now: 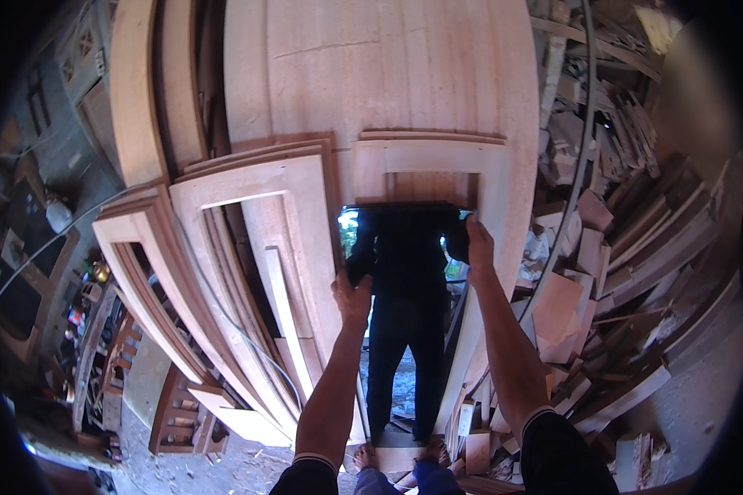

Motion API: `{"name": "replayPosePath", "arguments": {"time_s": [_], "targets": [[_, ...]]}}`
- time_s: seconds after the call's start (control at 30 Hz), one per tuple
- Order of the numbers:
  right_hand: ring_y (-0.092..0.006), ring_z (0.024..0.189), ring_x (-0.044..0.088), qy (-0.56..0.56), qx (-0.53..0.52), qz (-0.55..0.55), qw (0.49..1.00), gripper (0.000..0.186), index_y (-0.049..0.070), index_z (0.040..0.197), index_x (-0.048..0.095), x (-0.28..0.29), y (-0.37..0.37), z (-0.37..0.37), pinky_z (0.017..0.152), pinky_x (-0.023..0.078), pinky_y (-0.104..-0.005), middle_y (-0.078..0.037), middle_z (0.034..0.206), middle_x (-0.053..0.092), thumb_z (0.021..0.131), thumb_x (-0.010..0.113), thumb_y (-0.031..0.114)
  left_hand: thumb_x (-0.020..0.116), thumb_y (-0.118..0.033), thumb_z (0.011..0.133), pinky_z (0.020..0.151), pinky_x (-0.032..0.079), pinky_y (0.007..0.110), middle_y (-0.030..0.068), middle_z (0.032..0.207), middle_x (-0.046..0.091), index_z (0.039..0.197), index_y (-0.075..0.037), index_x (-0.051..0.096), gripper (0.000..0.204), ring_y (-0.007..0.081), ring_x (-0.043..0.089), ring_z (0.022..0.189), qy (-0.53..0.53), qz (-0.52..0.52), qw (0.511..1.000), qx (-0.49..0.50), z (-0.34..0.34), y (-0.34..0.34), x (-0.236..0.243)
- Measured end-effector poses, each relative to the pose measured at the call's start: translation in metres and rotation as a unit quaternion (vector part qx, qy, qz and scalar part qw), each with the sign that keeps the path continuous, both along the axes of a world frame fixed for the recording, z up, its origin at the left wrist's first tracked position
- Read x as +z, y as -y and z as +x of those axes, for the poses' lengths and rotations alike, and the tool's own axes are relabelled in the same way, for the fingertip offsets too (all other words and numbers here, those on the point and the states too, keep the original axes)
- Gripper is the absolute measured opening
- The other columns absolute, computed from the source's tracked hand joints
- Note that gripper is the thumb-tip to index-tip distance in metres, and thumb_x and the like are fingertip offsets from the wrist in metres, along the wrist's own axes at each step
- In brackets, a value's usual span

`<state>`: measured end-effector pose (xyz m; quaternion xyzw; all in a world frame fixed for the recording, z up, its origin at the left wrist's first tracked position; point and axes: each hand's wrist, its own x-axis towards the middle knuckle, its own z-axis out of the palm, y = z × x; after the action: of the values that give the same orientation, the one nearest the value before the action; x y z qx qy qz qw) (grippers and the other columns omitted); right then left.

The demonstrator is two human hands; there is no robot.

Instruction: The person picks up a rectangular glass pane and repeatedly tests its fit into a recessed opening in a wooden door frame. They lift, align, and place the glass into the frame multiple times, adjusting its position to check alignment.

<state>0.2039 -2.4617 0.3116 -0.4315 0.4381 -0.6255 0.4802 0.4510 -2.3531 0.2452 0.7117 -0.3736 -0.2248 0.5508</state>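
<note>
And here's the biggest thing in view, a broad, flat, pinkish-brown wooden panel, rising beyond the dark, glossy, rectangular pane. Off to the right of that pane sprawls a jumbled heap of brown wood offcuts, blocks and curved lengths all over one another. Left of the pane, a leaning stack of pale wooden frames, overlapping, with openings in their middles. Right behind the pane stands a light-brown, rectangular wooden frame, its top rail showing above. Now the pane itself: upright between the two hands, a dark figure mirrored in its face, bright patches at its sides. The left hand is at its left edge, thumb raised and parted from the fingers, gripping that edge; the right hand clasps the right edge, a little higher up, fingers close together. How far the fingers wrap behind, I can't tell. Below the pane, two bare feet; left of it, one slim, pale wooden strip leans on the stack.
</note>
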Motion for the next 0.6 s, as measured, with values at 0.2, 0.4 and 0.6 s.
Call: {"name": "replayPosePath", "arguments": {"time_s": [0.2, 0.4, 0.6], "targets": [[-0.0091, 0.083, 0.058, 0.055, 0.046, -0.004, 0.997, 0.032, 0.005, 0.104, 0.065, 0.012, -0.008, 0.022, 0.076, 0.048, -0.0270, -0.001, 0.091, 0.064, 0.100, 0.057, 0.036, 0.068, -0.022, 0.082, 0.104, 0.040, 0.047, 0.0285, 0.128, 0.049, 0.134, 0.000, 0.050, 0.060, 0.0450, 0.048, 0.122, -0.033, -0.013, 0.999, -0.030, 0.027, -0.004, -0.001], [-0.0147, 0.087, 0.062, 0.034, 0.043, 0.008, 0.998, 0.037, 0.003, 0.109, 0.062, 0.018, -0.012, 0.021, 0.077, 0.052, -0.0297, -0.006, 0.101, 0.064, 0.101, 0.053, 0.038, 0.063, -0.025, 0.085, 0.105, 0.040, 0.047, 0.0264, 0.133, 0.048, 0.139, -0.003, 0.045, 0.061, 0.0418, 0.048, 0.126, -0.045, 0.035, 0.998, -0.010, 0.019, -0.015, 0.020], [-0.0203, 0.096, 0.062, 0.023, 0.071, 0.014, 0.997, 0.043, 0.003, 0.119, 0.055, 0.019, -0.012, 0.014, 0.084, 0.053, -0.0338, -0.008, 0.107, 0.061, 0.100, 0.053, 0.041, 0.063, -0.028, 0.084, 0.104, 0.040, 0.047, 0.0227, 0.133, 0.049, 0.140, -0.006, 0.043, 0.063, 0.0398, 0.049, 0.124, -0.051, 0.033, 0.998, -0.007, 0.015, -0.023, 0.025]]}}
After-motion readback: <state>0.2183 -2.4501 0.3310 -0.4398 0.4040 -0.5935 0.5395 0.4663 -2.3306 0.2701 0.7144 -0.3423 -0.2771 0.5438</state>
